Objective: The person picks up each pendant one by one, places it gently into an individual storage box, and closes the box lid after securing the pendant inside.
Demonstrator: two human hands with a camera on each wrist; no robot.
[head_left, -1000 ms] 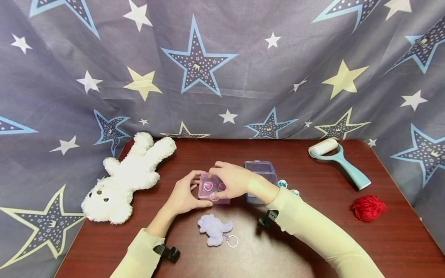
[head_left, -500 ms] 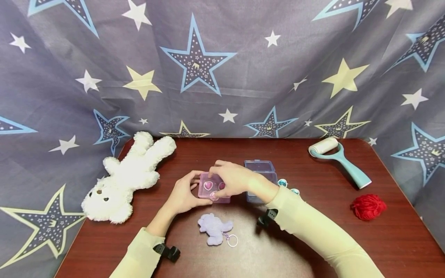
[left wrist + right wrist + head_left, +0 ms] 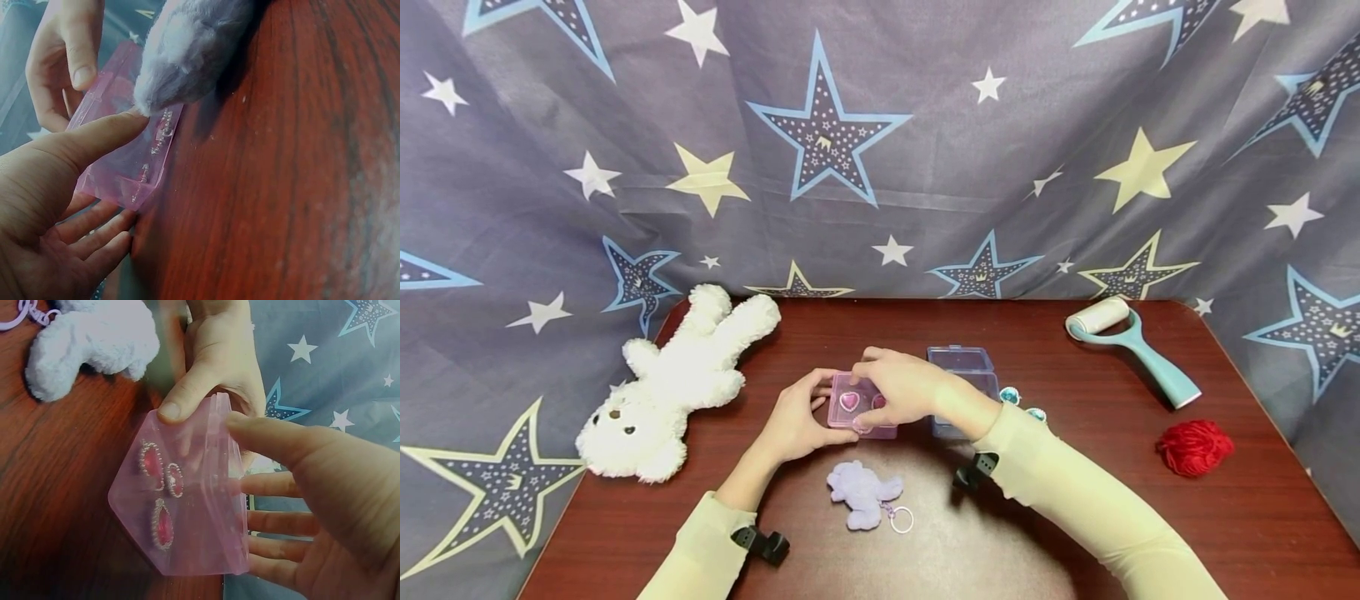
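A see-through pink plastic box (image 3: 194, 544) with its lid down lies between both hands. Inside it are several pink jewels (image 3: 164, 526) with beaded silver rims, one of them heart-shaped in the head view. My left hand (image 3: 793, 423) grips the box's left side, thumb along the near edge and fingers round the far side. From the right, my right hand (image 3: 906, 387) holds the box, its thumb at the near edge and its fingers on the far side. Just in front lies a lilac plush keychain (image 3: 859, 493) with a ring.
Right of the pink box stands a clear blue box (image 3: 961, 360), lid up, partly hidden by the right wrist. Beside it lie teal jewels (image 3: 1009, 396). A white plush bear (image 3: 688, 375) is at left; a lint roller (image 3: 1138, 354) and red yarn (image 3: 1195, 448) are at right.
Both hands stay in place around the pink box. The jewel by my right thumb at the near edge shows less than before.
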